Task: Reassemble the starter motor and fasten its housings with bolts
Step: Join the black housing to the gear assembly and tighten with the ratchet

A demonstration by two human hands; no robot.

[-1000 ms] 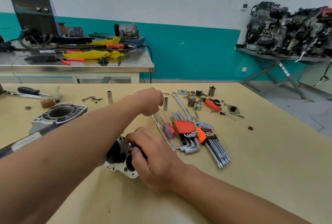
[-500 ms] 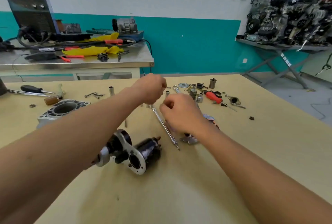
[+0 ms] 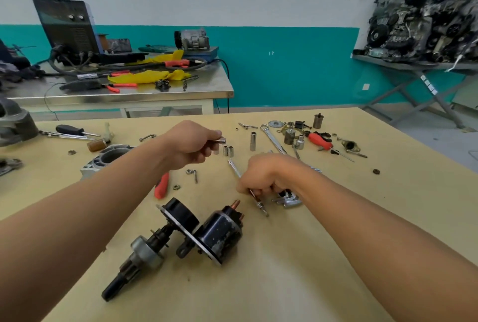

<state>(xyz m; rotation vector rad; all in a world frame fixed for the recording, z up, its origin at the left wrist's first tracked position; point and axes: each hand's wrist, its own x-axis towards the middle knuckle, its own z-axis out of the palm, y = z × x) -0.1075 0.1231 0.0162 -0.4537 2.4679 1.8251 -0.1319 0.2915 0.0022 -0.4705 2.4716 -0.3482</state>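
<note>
The partly assembled starter motor (image 3: 204,231), black with a solenoid and a pinion shaft, lies on the wooden table (image 3: 258,283) between my forearms. My left hand (image 3: 192,144) holds a small silver socket (image 3: 221,141) above two more small sockets (image 3: 228,151). To the right, my right hand (image 3: 263,175) grips a long thin driver tool (image 3: 248,187) that lies slanted on the table, just beyond the solenoid's copper terminals. An aluminium housing (image 3: 108,158) sits at the left, partly hidden by my left arm.
Hex keys (image 3: 287,200) lie under my right hand. A spanner (image 3: 274,140), a tall socket (image 3: 253,141), a red-handled tool (image 3: 319,142), nuts and washers are scattered at the far side. A red handle (image 3: 161,186) lies by my left arm. A steel bench (image 3: 129,89) stands behind.
My right hand let go of the starter motor, reached up toward my left hand, then came down onto the long driver. My left hand lifted a small socket. The motor now lies uncovered.
</note>
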